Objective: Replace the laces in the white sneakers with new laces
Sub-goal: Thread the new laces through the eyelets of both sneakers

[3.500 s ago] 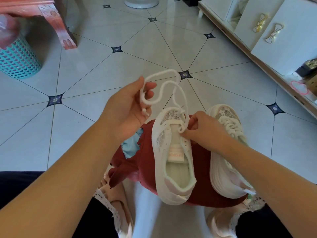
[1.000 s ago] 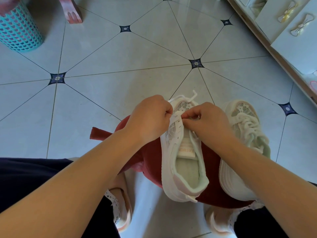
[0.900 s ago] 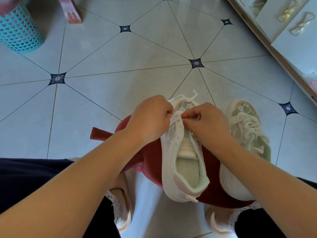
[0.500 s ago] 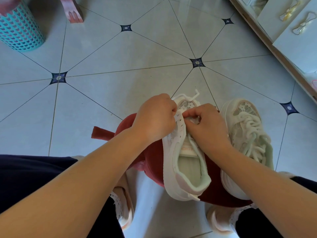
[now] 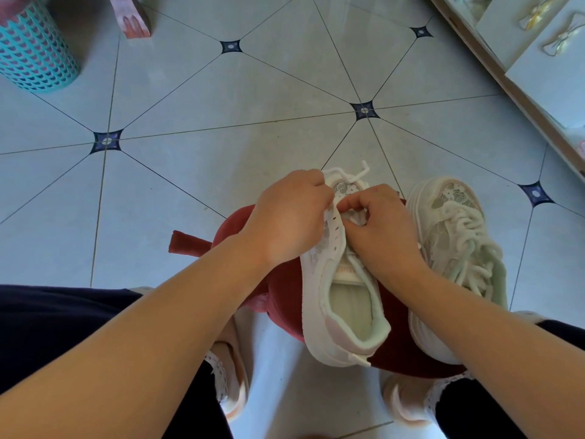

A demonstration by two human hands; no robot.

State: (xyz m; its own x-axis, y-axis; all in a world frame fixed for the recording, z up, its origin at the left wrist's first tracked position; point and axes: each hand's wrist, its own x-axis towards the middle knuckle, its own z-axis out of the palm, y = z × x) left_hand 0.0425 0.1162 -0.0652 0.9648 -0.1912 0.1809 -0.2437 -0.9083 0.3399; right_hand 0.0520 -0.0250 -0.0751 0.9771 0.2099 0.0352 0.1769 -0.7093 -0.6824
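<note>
Hands [image 5: 335, 226] lower on sneaker [image 5: 342, 299]

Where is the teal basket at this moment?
In the head view the teal basket stands on the tiled floor in the top left corner, just left of a pink furniture leg, far from both sneakers.

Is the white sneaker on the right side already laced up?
Yes, the right-side white lace sneaker has thick white laces criss-crossed up its front.

Bare forearms, dark navy trousers [image 5: 57, 327], lace-trimmed socks [image 5: 220, 375], pale pink shoes [image 5: 237, 388].
</note>
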